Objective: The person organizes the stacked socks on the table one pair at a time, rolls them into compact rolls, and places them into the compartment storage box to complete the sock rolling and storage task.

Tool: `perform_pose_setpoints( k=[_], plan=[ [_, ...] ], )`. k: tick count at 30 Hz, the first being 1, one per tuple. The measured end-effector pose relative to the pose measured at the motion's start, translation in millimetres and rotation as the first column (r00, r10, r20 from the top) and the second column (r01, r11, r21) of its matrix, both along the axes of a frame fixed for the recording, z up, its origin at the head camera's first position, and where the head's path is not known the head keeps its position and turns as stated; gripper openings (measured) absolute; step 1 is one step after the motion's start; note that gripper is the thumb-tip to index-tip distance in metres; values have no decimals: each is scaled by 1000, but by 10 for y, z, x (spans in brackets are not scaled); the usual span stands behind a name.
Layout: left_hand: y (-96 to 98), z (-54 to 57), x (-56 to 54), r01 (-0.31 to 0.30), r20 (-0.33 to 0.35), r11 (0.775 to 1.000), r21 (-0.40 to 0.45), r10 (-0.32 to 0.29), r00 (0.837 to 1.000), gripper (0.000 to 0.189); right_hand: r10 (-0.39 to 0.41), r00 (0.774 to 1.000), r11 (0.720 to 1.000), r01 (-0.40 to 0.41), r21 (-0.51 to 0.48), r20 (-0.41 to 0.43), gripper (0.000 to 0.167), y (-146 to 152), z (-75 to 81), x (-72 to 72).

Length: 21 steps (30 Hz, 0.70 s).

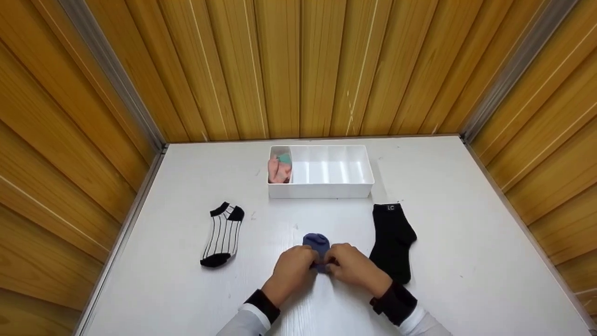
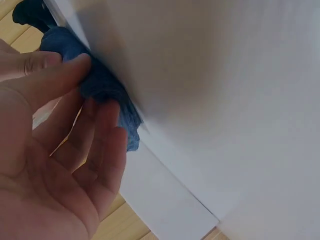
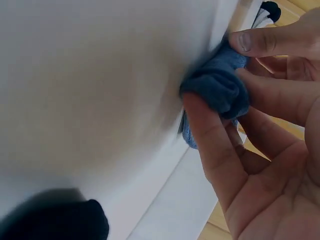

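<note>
Blue sock [image 1: 316, 239] sits bunched between the fingers [image 3: 207, 135] I watch remotely: left hand [image 1: 294, 269] and right hand [image 1: 353, 267] both pinch it, nearly closed; right of them lies a black sock [image 1: 392, 235].

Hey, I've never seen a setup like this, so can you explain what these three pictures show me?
Sure. There's no machine, just a person working with two bare hands. The wide picture comes from a camera worn on the head, looking forward and down; the two close-ups are taken from the left and right wrists. On the white table stands a white divided box, with a pink-and-green bundle, probably a sock, in its leftmost compartment. A striped ankle sock lies to the left and a black sock to the right. Between them, the left hand and right hand both hold a bunched blue sock.
</note>
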<state>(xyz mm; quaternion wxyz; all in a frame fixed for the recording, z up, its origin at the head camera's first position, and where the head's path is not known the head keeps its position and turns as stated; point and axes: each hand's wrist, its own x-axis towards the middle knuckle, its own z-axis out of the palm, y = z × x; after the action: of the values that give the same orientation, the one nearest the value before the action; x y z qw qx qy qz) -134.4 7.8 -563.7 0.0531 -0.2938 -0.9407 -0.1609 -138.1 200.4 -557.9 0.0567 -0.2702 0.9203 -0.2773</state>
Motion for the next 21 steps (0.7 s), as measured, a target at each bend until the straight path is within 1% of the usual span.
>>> perform_pose_setpoints(
  k=[1, 3, 5, 6, 7, 8, 10, 11, 12, 13, 14, 16, 18, 21],
  plan=[
    [-2, 0, -4, -4, 17, 1000, 3, 4, 1000, 11, -7, 1000, 1000, 7, -4, 11, 7, 0, 2, -5],
    [-3, -10, -6, -17, 50, 1000, 20, 16, 999, 10, -18, 1000, 1000, 18, 4, -4, 6, -8, 7, 7],
    [-1, -20, -7, -27, 79, 999, 40, 24, 997, 8, -14, 996, 998, 20, 60, -90, 4, -19, 12, 45],
    [0, -24, -10, -33, 96, 998, 51, 28, 995, 7, -8, 989, 996, 21, 91, -149, 5, -28, 17, 70],
    [-2, -27, -15, -39, 110, 997, 63, 32, 993, 6, 1, 977, 992, 26, 121, -215, 6, -38, 22, 93],
    [-5, -28, -20, -47, 127, 996, 76, 37, 991, 5, 9, 959, 989, 34, 147, -283, 9, -51, 26, 116],
    [-20, -22, -32, -57, 155, 994, 94, 42, 987, 5, 20, 920, 984, 52, 173, -391, 14, -73, 28, 155],
    [-29, -16, -39, -58, 167, 993, 105, 40, 985, 5, 20, 906, 984, 58, 169, -424, 17, -83, 27, 171],
    [-39, -14, -46, -61, 182, 992, 111, 40, 982, 6, 17, 895, 985, 63, 164, -445, 19, -92, 27, 183],
    [-49, -11, -51, -59, 195, 991, 120, 35, 980, 7, 16, 892, 985, 62, 158, -451, 20, -98, 22, 194],
    [-57, -13, -56, -57, 208, 990, 128, 29, 978, 8, 17, 894, 986, 60, 157, -449, 20, -103, 18, 205],
    [-69, -17, -67, -50, 228, 988, 144, 16, 974, 9, 15, 906, 985, 60, 164, -424, 22, -106, 6, 218],
    [-74, -31, -80, -46, 242, 987, 156, 7, 970, 10, 17, 919, 977, 68, 201, -393, 26, -109, -9, 223],
    [-81, -40, -91, -41, 254, 985, 168, -3, 967, 9, 24, 933, 966, 70, 247, -360, 29, -114, -33, 216]
  ],
)
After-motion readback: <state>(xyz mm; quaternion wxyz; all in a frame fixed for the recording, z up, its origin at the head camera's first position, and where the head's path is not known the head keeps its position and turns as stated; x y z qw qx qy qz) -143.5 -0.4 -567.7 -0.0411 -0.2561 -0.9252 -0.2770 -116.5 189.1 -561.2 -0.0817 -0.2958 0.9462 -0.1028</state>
